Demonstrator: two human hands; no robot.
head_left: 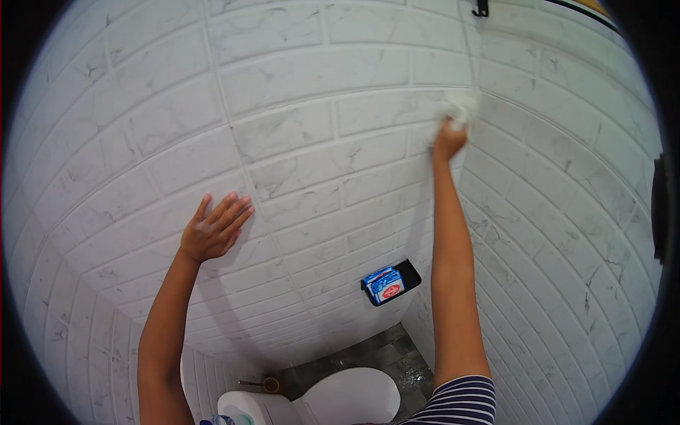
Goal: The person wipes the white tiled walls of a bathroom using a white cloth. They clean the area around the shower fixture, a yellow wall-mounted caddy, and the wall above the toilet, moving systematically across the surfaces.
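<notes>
My left hand (216, 227) rests against the white marble-look brick tiles (297, 170) of the wall, its fingers stretched out and nothing in it. Higher up and to the right, close to the corner where two walls meet, my right hand (450, 140) is closed round a white cloth (462, 108) and holds it at the tiles. The cloth is smeared by motion, so its exact kind and edges are unclear. My right arm, with a striped sleeve at the shoulder, reaches far up; my left forearm is bare.
A black wall holder (407, 276) with a blue-and-white packet (384, 285) is fixed low on the wall. Below stands a white toilet (354, 397) on a dark tiled floor (382, 348). A black hook (481, 8) hangs at the top; a dark object (660, 209) is at the far right.
</notes>
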